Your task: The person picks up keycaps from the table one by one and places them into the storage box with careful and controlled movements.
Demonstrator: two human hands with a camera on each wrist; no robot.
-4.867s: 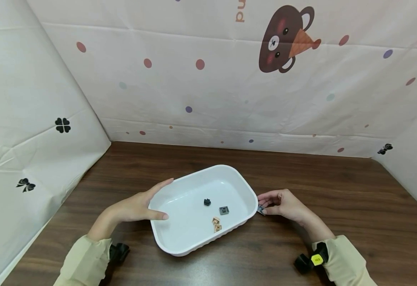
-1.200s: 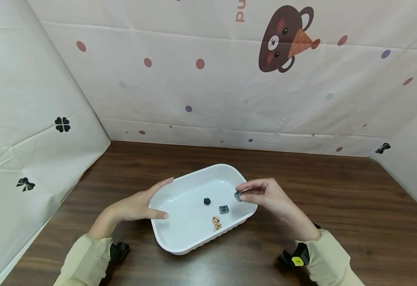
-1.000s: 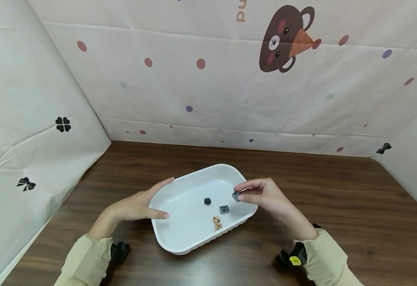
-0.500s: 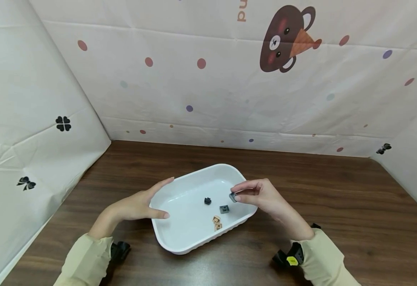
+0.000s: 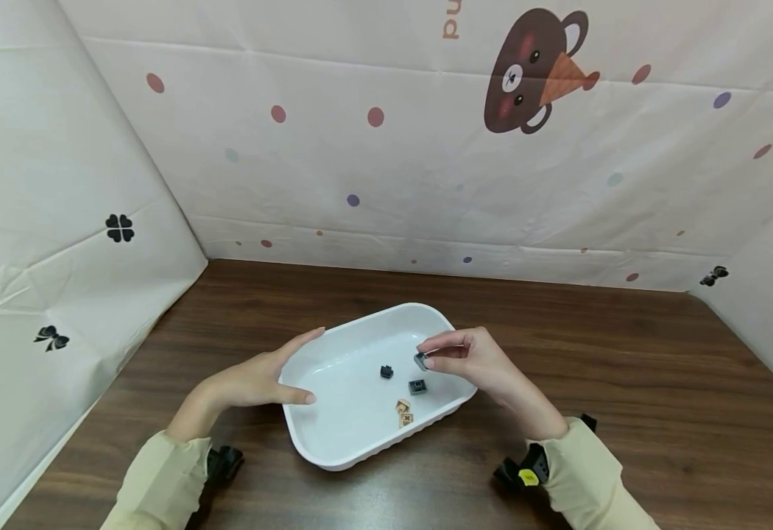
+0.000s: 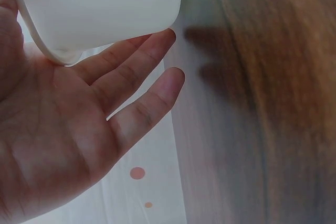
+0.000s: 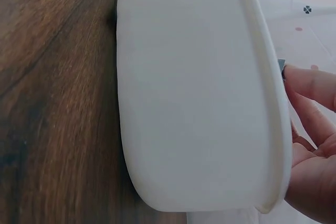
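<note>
A white rectangular tray with rounded corners stands tilted across the brown table. My left hand holds its left end, thumb over the rim inside and fingers along the outer wall; the left wrist view shows the fingers fairly straight beneath the tray wall. Over the tray's right part, my right hand pinches a small grey square piece between thumb and fingertips. Inside the tray lie a similar grey square piece, a small black piece and two tan square pieces with cross marks.
The dark wood table extends around the tray. A white printed sheet rises behind it and at both sides. In the right wrist view the tray's outer wall hides most of its inside.
My right hand has moved from the table beside the tray's right edge up over the rim, then slowly further left above the tray, with the grey piece. The left hand stays put.
</note>
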